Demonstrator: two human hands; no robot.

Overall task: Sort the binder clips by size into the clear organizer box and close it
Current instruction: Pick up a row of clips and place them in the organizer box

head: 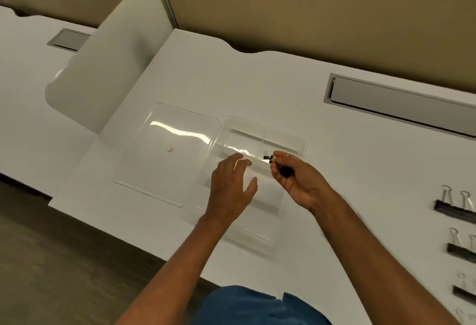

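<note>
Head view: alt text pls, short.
A person's right hand holds small black binder clips over an open clear organizer box on a white desk; the left hand rests open on it. Large clips lie at right.

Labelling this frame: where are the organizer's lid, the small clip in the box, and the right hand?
lid [164, 149]: head view, its flat middle.
small clip [266, 156]: head view, its black body.
right hand [296, 178]: head view, its palm.
</note>
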